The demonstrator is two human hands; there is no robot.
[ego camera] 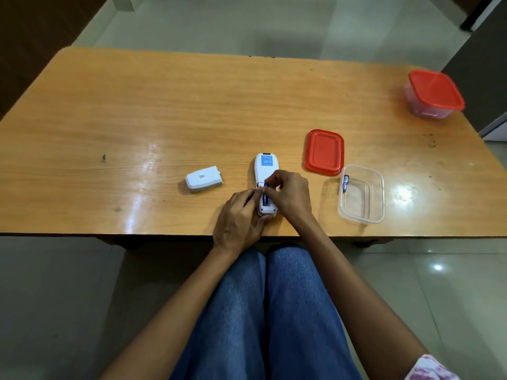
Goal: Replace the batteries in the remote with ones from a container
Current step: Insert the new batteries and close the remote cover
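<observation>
One white plastic remote [265,165] lies back-up near the front edge of the wooden counter [137,119], its compartment open and its blue label too small to read; one blue battery [265,198] sits in the compartment, pinched by the curled fingers of the right hand [290,196]; the left hand [238,218] grips the remote's near end; one white cover [203,179] lies to the left; to the right, one clear rectangular container [378,193] holds a second battery [344,182], with one red lid [324,152] touching it; one lidded container [433,93] stands far right.

A glossy wooden table [137,119] with rounded far corners stands on a pale tiled floor [274,23] that mirrors bright spots of light, with dark brown furniture [27,37] at the upper left and a dark grey panel [477,78] beyond the table's right end.
</observation>
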